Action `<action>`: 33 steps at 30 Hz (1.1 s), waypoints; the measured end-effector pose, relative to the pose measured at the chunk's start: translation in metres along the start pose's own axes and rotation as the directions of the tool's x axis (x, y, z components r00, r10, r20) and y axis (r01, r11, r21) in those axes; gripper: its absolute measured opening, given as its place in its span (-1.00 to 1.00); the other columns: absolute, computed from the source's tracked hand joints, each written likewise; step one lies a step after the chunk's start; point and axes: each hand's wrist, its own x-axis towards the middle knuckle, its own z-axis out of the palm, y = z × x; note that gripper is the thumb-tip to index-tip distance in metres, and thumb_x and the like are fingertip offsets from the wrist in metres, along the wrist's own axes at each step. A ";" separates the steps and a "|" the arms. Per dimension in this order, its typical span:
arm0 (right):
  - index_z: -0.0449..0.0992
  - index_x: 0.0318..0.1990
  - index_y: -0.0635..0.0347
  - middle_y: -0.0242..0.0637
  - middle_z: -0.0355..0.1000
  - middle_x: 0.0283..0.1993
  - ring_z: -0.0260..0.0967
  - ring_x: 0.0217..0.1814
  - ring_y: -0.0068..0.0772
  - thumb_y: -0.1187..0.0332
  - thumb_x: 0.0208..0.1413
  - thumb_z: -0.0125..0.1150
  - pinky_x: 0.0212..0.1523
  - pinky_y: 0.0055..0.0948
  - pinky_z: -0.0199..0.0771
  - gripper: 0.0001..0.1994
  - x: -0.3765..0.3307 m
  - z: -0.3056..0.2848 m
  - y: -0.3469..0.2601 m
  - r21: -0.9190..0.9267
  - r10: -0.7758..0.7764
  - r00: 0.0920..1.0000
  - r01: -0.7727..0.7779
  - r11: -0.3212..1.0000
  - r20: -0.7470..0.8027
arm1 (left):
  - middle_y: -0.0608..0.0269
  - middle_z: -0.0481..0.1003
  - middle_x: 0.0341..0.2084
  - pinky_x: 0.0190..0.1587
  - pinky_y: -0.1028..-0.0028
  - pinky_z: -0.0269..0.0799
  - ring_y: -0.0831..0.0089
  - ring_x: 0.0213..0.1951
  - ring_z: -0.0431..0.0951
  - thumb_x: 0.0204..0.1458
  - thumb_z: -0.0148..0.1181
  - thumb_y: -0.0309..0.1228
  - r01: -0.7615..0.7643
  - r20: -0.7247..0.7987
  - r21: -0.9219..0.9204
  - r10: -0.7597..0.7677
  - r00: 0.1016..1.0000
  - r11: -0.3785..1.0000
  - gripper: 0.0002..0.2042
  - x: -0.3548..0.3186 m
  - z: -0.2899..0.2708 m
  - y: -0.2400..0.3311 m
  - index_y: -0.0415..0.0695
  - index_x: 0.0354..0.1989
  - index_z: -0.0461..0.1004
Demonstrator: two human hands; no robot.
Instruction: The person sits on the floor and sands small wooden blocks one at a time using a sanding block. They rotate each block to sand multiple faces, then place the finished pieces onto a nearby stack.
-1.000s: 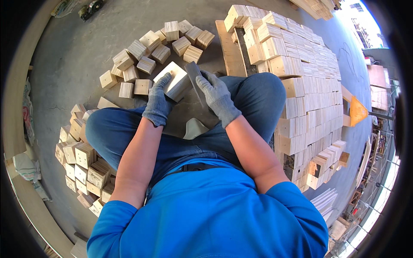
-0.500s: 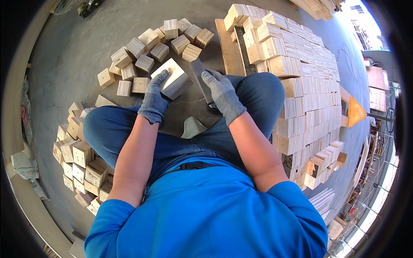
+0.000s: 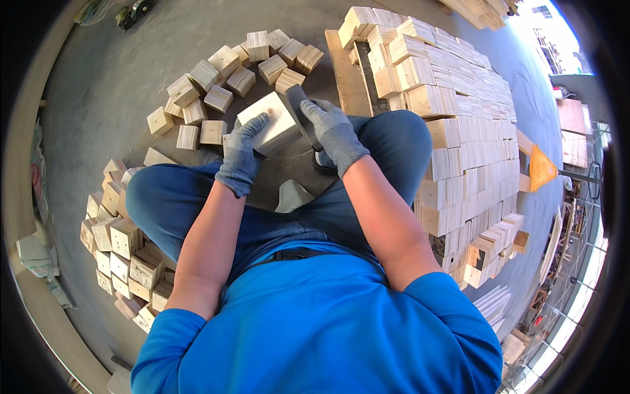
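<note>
My left hand [image 3: 240, 157], in a grey knit glove, is closed on a pale wooden block [image 3: 272, 118], its thumb on the block's top face. My right hand [image 3: 336, 134], gloved alike, grips a long, flat, dark grey bar [image 3: 298, 110] that looks like a sanding block. This bar stands on edge against the wooden block's right side, or very near it; exact contact is hard to tell. Both hands are above the floor between my bent knees. Fingers under the wooden block are partly hidden.
Loose wooden blocks [image 3: 220, 97] lie in an arc ahead. More blocks are piled [image 3: 125, 240] by my left knee. At right, a large stack of blocks [image 3: 469, 148] stands close to my right knee, with a yellow triangular piece [image 3: 543, 169] beyond. A pale wedge-shaped object [image 3: 293, 196] sits between my legs.
The wooden block has shifted to the right and turned slightly in my left hand. The dark bar has moved a little left and away from me, closing the gap between them.
</note>
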 end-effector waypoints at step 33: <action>0.58 0.15 0.30 0.07 0.63 -0.07 0.61 -0.03 0.00 0.01 0.37 0.14 0.01 -0.20 0.55 -0.50 -0.041 0.014 -0.013 -0.057 0.104 0.995 -0.103 0.993 0.009 | 0.16 0.60 -0.02 -0.05 0.30 0.71 0.28 -0.08 0.69 0.11 0.43 -0.48 -0.030 -0.134 0.190 0.056 0.989 0.981 -0.55 0.016 -0.032 -0.003 -0.09 0.17 0.45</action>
